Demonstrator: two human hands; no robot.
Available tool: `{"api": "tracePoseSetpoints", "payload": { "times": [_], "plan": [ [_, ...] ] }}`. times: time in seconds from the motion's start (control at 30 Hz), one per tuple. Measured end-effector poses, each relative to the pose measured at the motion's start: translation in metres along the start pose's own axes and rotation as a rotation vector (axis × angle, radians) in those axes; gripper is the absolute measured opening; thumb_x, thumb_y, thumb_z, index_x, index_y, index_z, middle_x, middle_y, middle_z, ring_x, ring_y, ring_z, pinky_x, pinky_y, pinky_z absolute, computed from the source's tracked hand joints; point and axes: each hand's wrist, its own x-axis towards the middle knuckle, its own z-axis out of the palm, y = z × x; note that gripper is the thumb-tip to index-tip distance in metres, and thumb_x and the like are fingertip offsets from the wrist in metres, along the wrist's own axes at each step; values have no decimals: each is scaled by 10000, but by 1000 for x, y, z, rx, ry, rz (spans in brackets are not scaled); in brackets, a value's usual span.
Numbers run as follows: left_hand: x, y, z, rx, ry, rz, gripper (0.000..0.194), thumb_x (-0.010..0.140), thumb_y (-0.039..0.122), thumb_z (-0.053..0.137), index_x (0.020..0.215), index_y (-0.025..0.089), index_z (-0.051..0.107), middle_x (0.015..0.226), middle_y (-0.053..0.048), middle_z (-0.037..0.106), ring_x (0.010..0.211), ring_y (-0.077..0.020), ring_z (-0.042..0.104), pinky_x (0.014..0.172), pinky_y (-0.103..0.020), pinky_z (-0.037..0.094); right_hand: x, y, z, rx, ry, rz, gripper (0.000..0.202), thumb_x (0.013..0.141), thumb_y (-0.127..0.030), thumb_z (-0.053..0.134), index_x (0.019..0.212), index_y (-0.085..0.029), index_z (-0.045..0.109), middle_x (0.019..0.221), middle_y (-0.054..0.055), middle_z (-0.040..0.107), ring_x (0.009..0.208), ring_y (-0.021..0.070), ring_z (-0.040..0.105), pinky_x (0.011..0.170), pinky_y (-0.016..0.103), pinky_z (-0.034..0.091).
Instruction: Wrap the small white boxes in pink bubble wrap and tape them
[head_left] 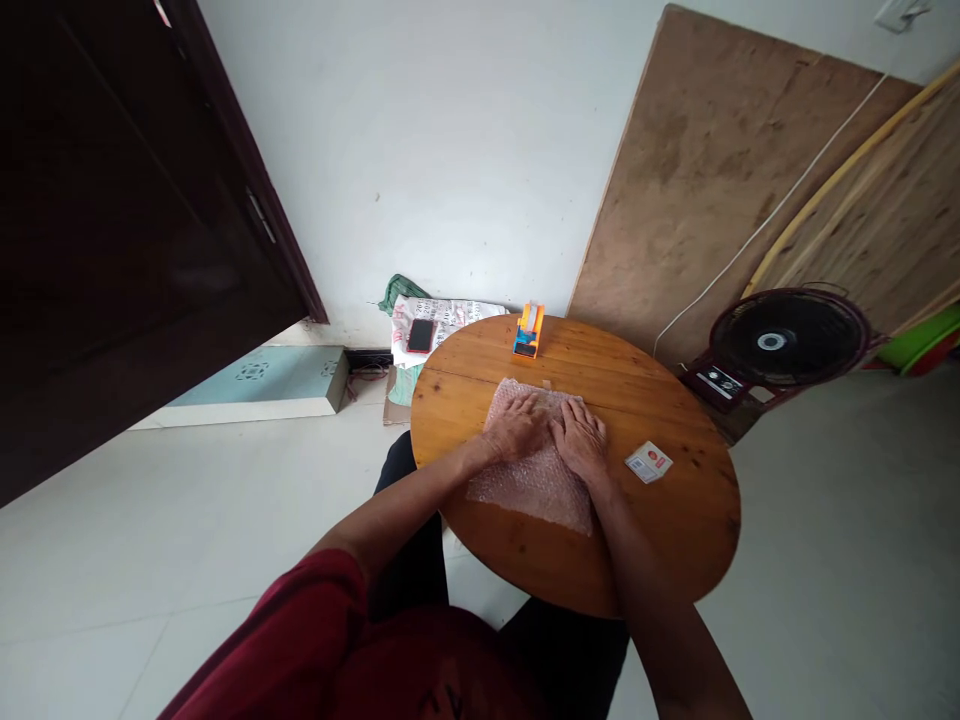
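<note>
- We read the round wooden table [675, 540] as a clock face, with twelve toward the wall [427, 150].
- The bubble wrap [525, 490] lies flat on the tabletop, from the middle out toward nine o'clock; we cannot tell whether anything lies inside it.
- We see the left hand [519, 426] palm down at the wrap's eleven o'clock, fingers stretched out loosely, pressing on the surface rather than pinching it.
- The right hand [581, 438] rests at the wrap's two o'clock, near its edge, also laid flat with its fingers lightly spread (the two hands sit close together, fingertips turned toward the far side).
- Between eleven and twelve, near the table's far rim, we find an orange tape dispenser [529, 332].
- At three o'clock, just beside the right forearm, lies a small white and red box [650, 462].
- Beyond the rim at ten o'clock, we see a dark phone [421, 336] with a red edge, lying on a printed white sack [480, 311].
- A dark round fan [772, 342] stands off the table at two o'clock.
- A brown board [675, 160] leans on the wall at one o'clock.
</note>
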Motion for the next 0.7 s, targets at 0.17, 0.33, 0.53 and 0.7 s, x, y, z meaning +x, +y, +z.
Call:
{"api": "tracePoseSetpoints", "payload": {
  "times": [0.17,0.33,0.53,0.7],
  "plan": [
    [-1,0,12,40,38,20,643,990,545,412,1500,153,432,1607,-155,377,1509,-311,324,1252,-505,226,1,0,-1,-12,-28,9,576,1031,-391,289,1508,-103,433,1602,155,399,1500,267,314,1169,465,258],
    [-26,-30,-4,58,47,-210,691,989,604,368,1511,154,417,1639,-153,314,1542,-345,237,1243,-575,211,1,1,1,1,0,15,589,1026,-427,287,1492,-110,459,1591,148,418,1466,292,362,1161,478,269],
    [-46,-6,-22,88,128,-343,704,1006,554,349,1547,105,343,1649,-198,258,1557,-345,191,1245,-614,177,3,1,2,1,6,10,590,1022,-434,286,1478,-112,477,1589,148,421,1463,298,361,1148,476,283],
    [-53,27,-9,59,2,29,752,995,613,327,1543,98,358,1649,-186,263,1559,-322,194,1270,-549,127,-1,-1,-3,36,19,6,591,1022,-427,278,1473,-104,482,1579,143,439,1463,303,356,1163,475,257]
  ]
}}
